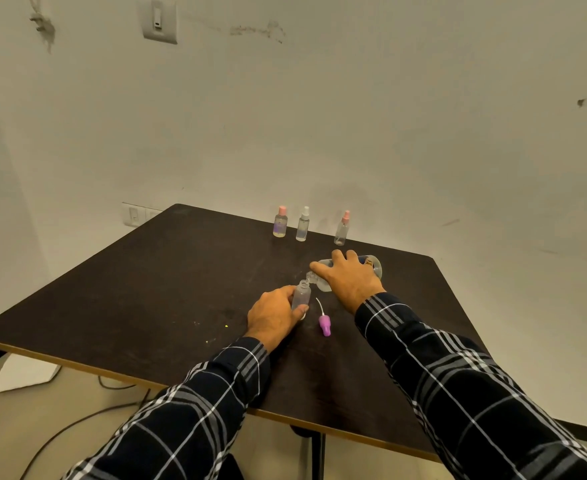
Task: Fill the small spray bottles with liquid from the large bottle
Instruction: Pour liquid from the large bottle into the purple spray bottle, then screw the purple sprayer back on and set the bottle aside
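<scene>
My left hand (274, 315) grips a small clear spray bottle (301, 295) that stands upright and uncapped on the dark table (146, 289). My right hand (349, 278) holds the large clear bottle (375, 265) tipped on its side, its mouth right at the small bottle's neck. A purple spray cap (324, 323) with its white tube lies on the table between my hands. Three more small bottles stand at the far edge: one with a pink cap (280, 222), one with a white sprayer (303, 224) and one with a pink sprayer (342, 229).
The table stands against a pale wall with a socket plate (133, 214) behind its far left corner. Cables (77, 424) and a white sheet (22, 372) lie on the floor to the left, below the table's front edge.
</scene>
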